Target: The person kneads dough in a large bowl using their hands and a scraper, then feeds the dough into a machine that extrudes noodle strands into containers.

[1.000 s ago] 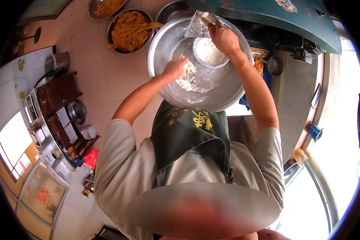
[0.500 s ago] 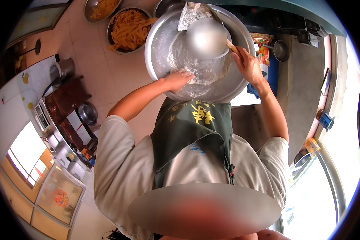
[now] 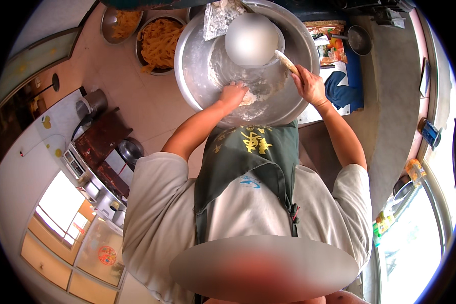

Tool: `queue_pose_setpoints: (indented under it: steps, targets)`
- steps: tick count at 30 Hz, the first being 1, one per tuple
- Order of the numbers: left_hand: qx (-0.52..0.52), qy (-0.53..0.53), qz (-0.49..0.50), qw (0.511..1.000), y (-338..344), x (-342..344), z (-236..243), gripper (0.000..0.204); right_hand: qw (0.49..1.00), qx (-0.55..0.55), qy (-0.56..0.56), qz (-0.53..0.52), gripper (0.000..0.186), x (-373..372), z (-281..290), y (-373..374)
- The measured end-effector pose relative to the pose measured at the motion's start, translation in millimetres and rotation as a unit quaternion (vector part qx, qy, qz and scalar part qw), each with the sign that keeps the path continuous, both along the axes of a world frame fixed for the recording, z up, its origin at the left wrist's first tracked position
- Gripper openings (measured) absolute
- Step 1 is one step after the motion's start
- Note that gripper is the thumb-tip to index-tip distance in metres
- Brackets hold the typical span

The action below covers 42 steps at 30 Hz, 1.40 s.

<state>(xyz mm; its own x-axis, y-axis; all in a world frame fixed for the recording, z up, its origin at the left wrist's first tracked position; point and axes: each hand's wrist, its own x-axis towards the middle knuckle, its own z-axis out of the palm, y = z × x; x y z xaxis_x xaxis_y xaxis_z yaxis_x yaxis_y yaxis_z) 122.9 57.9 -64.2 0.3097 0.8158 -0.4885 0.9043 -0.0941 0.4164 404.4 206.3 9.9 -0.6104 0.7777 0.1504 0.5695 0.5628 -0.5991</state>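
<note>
A large metal basin (image 3: 183, 76) stands in front of my body, its inside dusted with flour. My left hand (image 3: 233, 95) is low in the basin, fingers curled in against a pale, floury lump of dough (image 3: 248, 99). At the basin's right side my right hand (image 3: 311, 87) grips a short wooden stick (image 3: 288, 63) whose far end is whitened; its full shape is not clear. A round blurred patch covers part of the basin, with a bowl-like rim (image 3: 281, 44) showing beside it. Behind that, a flour-coated clear bag (image 3: 221, 20) leans at the far rim.
To the left, a bowl of wide orange-brown strips (image 3: 159, 43) and a second bowl (image 3: 117, 25) rest on the tiled floor. On the right are a small pan (image 3: 358, 40), colourful packets (image 3: 334, 49), a dark blue cloth (image 3: 341, 90) and a grey counter (image 3: 390, 101).
My left hand's fingers, flatter before, are now curled in at the dough. My right hand has shifted slightly down with the stick, whose whitened end shows more. The whole view has shifted a little.
</note>
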Motion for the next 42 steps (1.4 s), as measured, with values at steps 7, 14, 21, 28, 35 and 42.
queue_pose_setpoints:
  steps: [7,14,21,28,35,42]
  targets:
    - [-0.001,-0.052,0.017,0.999,12,4,37,0.056,1.000,-0.013,0.000,-0.013,0.026,1,6,3]
    - [-0.274,-0.135,0.052,0.951,35,3,-16,0.045,1.000,0.001,0.019,-0.019,0.027,1,5,5]
    - [-0.257,0.100,-0.202,0.940,26,58,9,0.044,0.998,-0.016,0.041,-0.037,0.028,6,-4,-6]
    - [-0.230,0.078,-0.219,0.945,32,67,-12,0.049,0.998,-0.031,0.033,-0.036,0.030,6,4,-3]
    - [-0.202,0.027,-0.245,0.948,9,29,17,0.037,0.998,-0.035,0.024,-0.038,0.028,6,5,-3]
    - [-0.222,-0.014,-0.252,0.942,22,18,3,0.026,0.997,-0.008,0.052,-0.057,0.026,6,-3,-6]
